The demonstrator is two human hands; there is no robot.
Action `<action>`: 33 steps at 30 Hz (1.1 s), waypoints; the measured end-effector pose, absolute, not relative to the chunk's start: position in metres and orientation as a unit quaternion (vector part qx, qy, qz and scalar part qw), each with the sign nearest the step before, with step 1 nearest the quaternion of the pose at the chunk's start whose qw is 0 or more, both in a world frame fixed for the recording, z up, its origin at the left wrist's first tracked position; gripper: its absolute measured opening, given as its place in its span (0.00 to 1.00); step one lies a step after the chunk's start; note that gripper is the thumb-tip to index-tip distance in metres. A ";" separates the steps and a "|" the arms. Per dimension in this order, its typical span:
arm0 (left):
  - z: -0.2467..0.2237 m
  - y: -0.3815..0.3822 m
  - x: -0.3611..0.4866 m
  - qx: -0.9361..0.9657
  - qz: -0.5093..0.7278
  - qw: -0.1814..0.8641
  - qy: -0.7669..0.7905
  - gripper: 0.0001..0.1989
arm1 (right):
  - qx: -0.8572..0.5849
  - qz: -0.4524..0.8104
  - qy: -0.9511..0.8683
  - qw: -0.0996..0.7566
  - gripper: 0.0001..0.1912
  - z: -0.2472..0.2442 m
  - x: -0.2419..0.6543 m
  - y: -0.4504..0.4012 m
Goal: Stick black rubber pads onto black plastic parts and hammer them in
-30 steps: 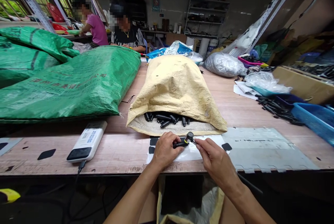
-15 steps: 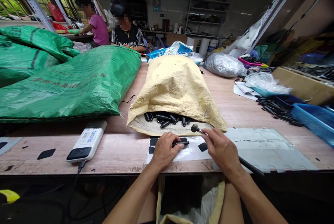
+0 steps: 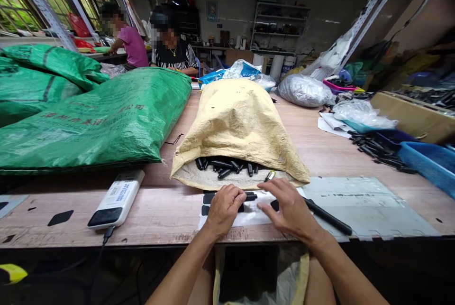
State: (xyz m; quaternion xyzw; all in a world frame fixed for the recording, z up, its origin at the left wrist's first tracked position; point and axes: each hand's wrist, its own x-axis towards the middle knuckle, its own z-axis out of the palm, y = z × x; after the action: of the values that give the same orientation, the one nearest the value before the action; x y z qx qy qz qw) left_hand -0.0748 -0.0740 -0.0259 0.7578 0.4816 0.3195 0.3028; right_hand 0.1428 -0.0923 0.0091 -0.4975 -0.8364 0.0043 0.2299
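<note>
My left hand (image 3: 226, 207) pinches a small black cylindrical part (image 3: 250, 197) over a white sheet (image 3: 258, 215) that bears black patches. My right hand (image 3: 289, 207) has its thumb and fingers apart, with nothing seen between them. Beside it, a black-handled tool (image 3: 329, 217) lies on the table, partly hidden by the hand; a small shiny piece (image 3: 270, 175) shows above the fingers. Just beyond both hands, a yellowish woven sack (image 3: 241, 115) lies with its mouth facing me, several black parts (image 3: 223, 165) inside.
Green sacks (image 3: 106, 120) fill the left side. A white power bank (image 3: 117, 200) with a cable lies near the front edge. Right are a blue tray (image 3: 430, 162), black pieces (image 3: 380, 151) and a clear plastic sheet (image 3: 366, 205). Two people sit at the back.
My right hand has let go of the black-handled tool, which now lies on the table, and its fingers have spread. My left hand still holds the black part.
</note>
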 end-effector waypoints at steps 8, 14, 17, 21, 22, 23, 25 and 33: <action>-0.023 -0.077 -0.076 0.767 0.329 0.310 0.456 0.12 | -0.480 0.003 -0.867 0.135 0.10 0.011 0.121 -0.086; -0.026 -0.077 -0.075 0.780 0.321 0.291 0.451 0.08 | -0.471 0.011 -0.874 0.119 0.10 0.012 0.125 -0.085; -0.030 -0.075 -0.075 0.780 0.322 0.295 0.449 0.07 | -0.450 0.020 -0.883 0.133 0.12 0.009 0.126 -0.084; -0.030 -0.074 -0.077 0.774 0.327 0.310 0.444 0.06 | -0.430 0.026 -0.887 0.167 0.14 0.004 0.127 -0.083; -0.029 -0.074 -0.077 0.772 0.328 0.314 0.446 0.06 | -0.430 0.026 -0.885 0.174 0.14 0.003 0.127 -0.084; -0.027 -0.075 -0.077 0.768 0.329 0.318 0.447 0.07 | -0.433 0.026 -0.883 0.180 0.14 0.002 0.126 -0.084; -0.025 -0.075 -0.077 0.762 0.334 0.328 0.448 0.07 | -0.443 0.029 -0.877 0.187 0.14 0.003 0.126 -0.084; -0.023 -0.076 -0.077 0.742 0.353 0.347 0.451 0.05 | -0.494 0.054 -0.846 0.193 0.11 0.011 0.156 -0.078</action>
State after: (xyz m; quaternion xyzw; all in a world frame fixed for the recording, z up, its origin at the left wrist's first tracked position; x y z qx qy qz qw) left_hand -0.0775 -0.0756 -0.0232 0.7423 0.4515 0.3530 0.3472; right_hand 0.1564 -0.0776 0.0110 -0.4937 -0.8463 0.0540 0.1927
